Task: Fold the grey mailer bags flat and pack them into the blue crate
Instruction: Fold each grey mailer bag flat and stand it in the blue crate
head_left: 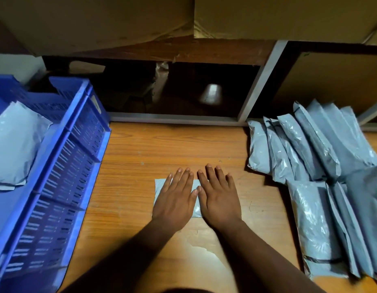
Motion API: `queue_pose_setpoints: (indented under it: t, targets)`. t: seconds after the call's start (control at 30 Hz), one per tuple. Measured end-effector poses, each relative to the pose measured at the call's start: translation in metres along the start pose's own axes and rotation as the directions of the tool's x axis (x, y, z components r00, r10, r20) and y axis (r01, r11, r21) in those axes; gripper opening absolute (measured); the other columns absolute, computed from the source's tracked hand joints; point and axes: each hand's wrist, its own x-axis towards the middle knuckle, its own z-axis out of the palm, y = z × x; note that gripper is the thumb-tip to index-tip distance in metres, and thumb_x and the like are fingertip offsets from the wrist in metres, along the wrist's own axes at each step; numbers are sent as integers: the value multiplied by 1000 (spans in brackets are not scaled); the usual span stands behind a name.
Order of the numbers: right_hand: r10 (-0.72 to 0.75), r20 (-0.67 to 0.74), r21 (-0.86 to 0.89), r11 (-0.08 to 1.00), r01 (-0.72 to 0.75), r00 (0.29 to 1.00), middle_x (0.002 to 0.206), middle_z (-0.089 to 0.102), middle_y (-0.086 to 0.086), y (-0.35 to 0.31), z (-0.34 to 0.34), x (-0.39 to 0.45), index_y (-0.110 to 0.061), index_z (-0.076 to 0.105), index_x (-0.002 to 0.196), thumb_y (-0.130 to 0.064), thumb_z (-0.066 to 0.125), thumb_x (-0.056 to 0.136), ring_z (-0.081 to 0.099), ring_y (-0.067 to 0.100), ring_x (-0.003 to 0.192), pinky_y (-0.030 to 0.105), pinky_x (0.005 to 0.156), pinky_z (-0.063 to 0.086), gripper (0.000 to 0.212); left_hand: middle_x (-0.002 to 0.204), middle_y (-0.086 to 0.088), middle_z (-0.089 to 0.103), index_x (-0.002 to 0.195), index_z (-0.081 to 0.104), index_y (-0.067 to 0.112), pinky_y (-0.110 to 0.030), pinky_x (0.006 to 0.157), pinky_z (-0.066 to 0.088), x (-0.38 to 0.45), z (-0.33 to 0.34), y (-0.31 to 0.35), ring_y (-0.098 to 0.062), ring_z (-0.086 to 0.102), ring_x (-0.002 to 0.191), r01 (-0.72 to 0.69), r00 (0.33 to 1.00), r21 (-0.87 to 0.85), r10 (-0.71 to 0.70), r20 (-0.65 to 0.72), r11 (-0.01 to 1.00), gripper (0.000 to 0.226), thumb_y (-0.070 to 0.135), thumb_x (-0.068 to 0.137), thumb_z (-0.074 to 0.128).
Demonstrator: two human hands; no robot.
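Pressing flat-fingered, left hand [174, 199] and right hand [219, 197] are flattening one mailer bag [160, 183] mid-frame; few fill the blue crate [63, 166] left, the right-side pile [314, 166] awaiting.

Lighting: dim, warm, from above. Forearms [124, 256] in deep shadow at lower frame; shelf recess [179, 89] nearly black, one pale glare patch inside. Sheen on stacked bags [314, 157]. Wide-angle bending at edges; blue crate [63, 166] splays outward. Focus soft, grain mild.
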Motion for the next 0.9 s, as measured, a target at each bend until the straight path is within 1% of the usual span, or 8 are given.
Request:
queue_pose_setpoints:
  t: [0.1,0.17,0.3,0.4,0.53,0.73,0.8,0.9]
  targets:
    - [12,-24,6,1000,-12,1000,170,22,4,-2,3,3,-26,31,162,-41,23,109,14,30,158,54,126,16,55,168,-8,24,161,25,11,-46,127,16,1,4,-3,-25,16,157,-4,1000,21,4,-18,1000,66,45,109,3]
    - [16,-19,2,1000,-16,1000,171,20,4,0,3,4,-26,30,162,-41,23,109,13,30,159,54,126,16,56,167,-9,26,160,28,9,-47,126,19,3,10,-4,-27,19,156,-20,999,31,21,-37,999,61,41,111,12]
    - [10,-7,14,1000,-10,1000,171,20,3,-1,2,6,-25,30,162,-41,21,109,14,29,158,52,126,17,56,168,-8,21,161,25,10,-45,127,15,6,9,-4,-25,16,157,-15,1000,18,15,-8,1000,61,42,111,11]
    - [-26,-17,40,999,26,1000,170,23,2,6,2,3,-25,30,162,-41,21,110,16,27,158,50,127,16,56,169,2,5,164,16,17,-39,129,7,0,4,-13,-16,6,158,-11,1000,-33,12,9,999,68,55,107,10]
    - [-8,-34,124,992,12,999,171,18,-1,27,3,-15,-23,26,163,-41,23,111,6,21,160,46,128,13,55,170,8,-7,164,0,25,-35,128,-3,-22,4,-43,-10,-11,157,100,995,-78,-100,0,992,70,61,104,4]
    - [34,63,154,987,-44,997,172,16,-1,24,-12,-7,-23,24,164,-53,11,106,7,21,159,46,129,4,66,171,8,-1,164,3,28,-36,128,-5,-20,-5,-43,-9,-8,157,141,990,-173,-139,25,975,79,67,96,-10]
    - [37,22,112,993,-40,999,170,23,1,22,-21,-6,-21,28,162,-52,9,106,13,22,158,49,129,7,67,171,5,2,164,6,26,-41,129,-1,-19,-12,-39,-12,-3,158,142,989,-146,-146,-19,979,83,68,95,-13]
    - [-9,-21,61,998,10,1000,168,29,3,9,-16,-8,-19,34,160,-46,18,108,18,25,157,51,128,10,61,171,3,5,164,11,21,-43,129,1,-14,-14,-24,-14,-1,158,76,994,-119,-85,-66,990,81,62,99,-12]
